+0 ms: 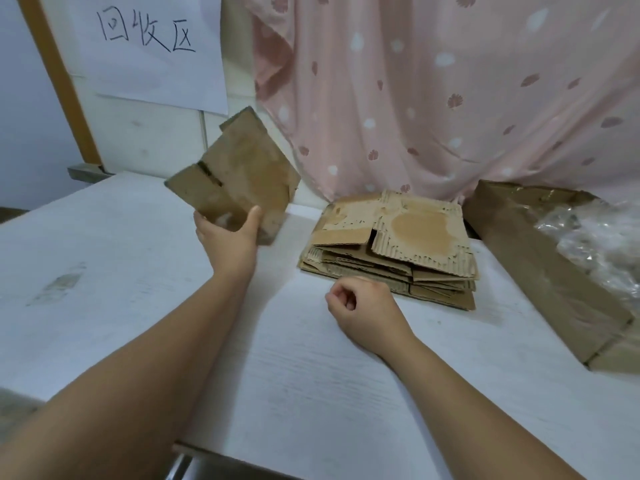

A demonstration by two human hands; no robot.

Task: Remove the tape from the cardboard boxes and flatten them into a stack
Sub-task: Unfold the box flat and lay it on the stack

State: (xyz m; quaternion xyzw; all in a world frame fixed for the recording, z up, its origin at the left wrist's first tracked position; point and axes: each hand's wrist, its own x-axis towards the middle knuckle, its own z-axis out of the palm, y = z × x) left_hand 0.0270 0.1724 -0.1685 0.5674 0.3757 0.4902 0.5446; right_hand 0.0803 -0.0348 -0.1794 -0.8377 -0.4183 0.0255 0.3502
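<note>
Under both our forearms spreads the white table [138, 271], and beyond our hands hangs a pink spotted curtain [433, 98]. Well to the right of our right hand lies a large open carton [540, 265] holding a wad of crumpled clear plastic [595, 237]. We take the wad for stripped tape, though it is too blurred to be sure.

Just ahead of our right hand sits the stack of flattened boxes [398, 244], its top sheet torn down to the corrugation. Up and to the left of that stack, our left hand [225, 237] grips a collapsed cardboard box [239, 174] by its lower edge. The thumb lies across the near face and the fingers are hidden behind. The box is raised off the table and tilted. Our right hand [363, 306] is by the stack's near edge, curled into a fist with nothing visible inside. The two hands are well apart.

We judge the step in hand to be laying this box on the stack. To do it well, we should check both faces for leftover tape. Then we bring the right hand up to steady the free edge, turn the box to match the pile's outline, lower it squarely and press it flat.
</note>
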